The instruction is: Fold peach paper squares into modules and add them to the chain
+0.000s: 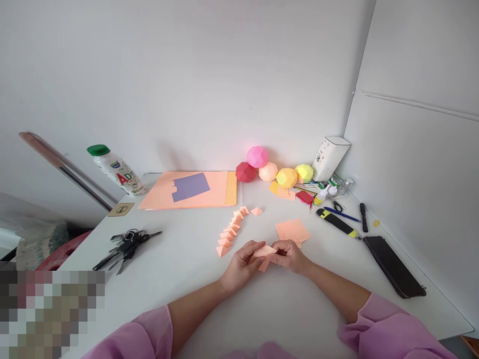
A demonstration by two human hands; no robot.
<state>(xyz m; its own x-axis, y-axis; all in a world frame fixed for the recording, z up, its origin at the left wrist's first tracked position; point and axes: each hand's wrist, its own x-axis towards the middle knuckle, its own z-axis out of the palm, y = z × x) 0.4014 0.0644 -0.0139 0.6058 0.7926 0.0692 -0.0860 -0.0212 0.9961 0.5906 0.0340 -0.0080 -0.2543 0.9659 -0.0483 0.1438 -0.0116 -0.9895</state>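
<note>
Head view, catalogued from where I stand beside the white table (179, 279); landmark, the row of folded peach triangles (226, 235).

- Well left of the row and behind it: drink bottle (121, 172), green cap.
- Left, roughly level with the row: bunch of keys (129, 247).
- Left and behind: peach card sheets (157, 192), a cut purple sheet (190, 188) on top.
- Just right of the row's near end: left hand (241, 267), thumb and fingers closed on folded peach paper (265, 251).
- Right of the row: that paper, held between both hands, long axis roughly crosswise; left hand nearer the row.
- Behind, rightward: five faceted paper balls (257, 157).
- Farther right: right hand (292, 257), fingertips pinching the paper's right end.
- Also right: loose peach sheets (294, 230).
- Well right: utility cutter (337, 223), then black smartphone (394, 267).
</note>
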